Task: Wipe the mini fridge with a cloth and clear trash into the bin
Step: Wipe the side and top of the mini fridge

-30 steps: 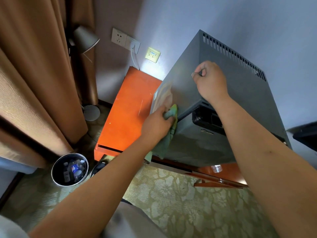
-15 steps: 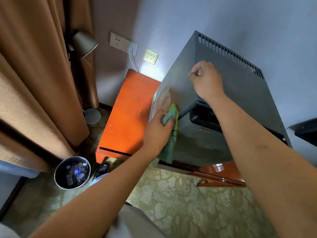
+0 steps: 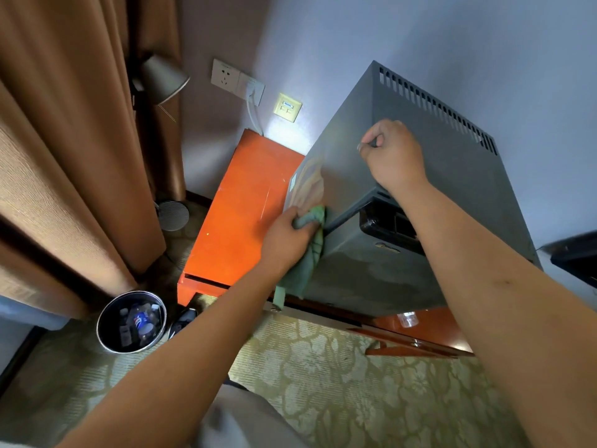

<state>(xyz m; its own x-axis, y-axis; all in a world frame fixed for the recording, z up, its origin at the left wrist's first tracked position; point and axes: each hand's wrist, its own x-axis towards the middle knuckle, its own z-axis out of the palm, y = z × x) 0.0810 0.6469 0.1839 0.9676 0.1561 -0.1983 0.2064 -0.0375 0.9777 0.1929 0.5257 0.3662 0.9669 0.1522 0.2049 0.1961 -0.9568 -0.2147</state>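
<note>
A dark grey mini fridge (image 3: pixel 439 195) stands on an orange cabinet (image 3: pixel 239 215) against the wall. My left hand (image 3: pixel 286 245) grips a green cloth (image 3: pixel 311 257) and presses it against the fridge's front left corner, just under the top edge. The cloth's tail hangs down the fridge front. My right hand (image 3: pixel 394 156) rests on the fridge top as a curled fist with nothing visible in it. A round bin (image 3: pixel 98 324) with a dark liner stands on the floor at the lower left and holds a bottle and other trash.
Brown curtains (image 3: pixel 64 156) hang at the left, with a floor lamp (image 3: pixel 161 79) beside them. Wall sockets (image 3: pixel 237 79) sit above the cabinet. A clear bottle (image 3: pixel 407 319) lies on the cabinet below the fridge. A dark shoe (image 3: pixel 182 320) sits by the bin on patterned carpet (image 3: pixel 323 383).
My left hand has shifted the cloth only slightly along the fridge's front left corner. My right fist stays on the fridge top.
</note>
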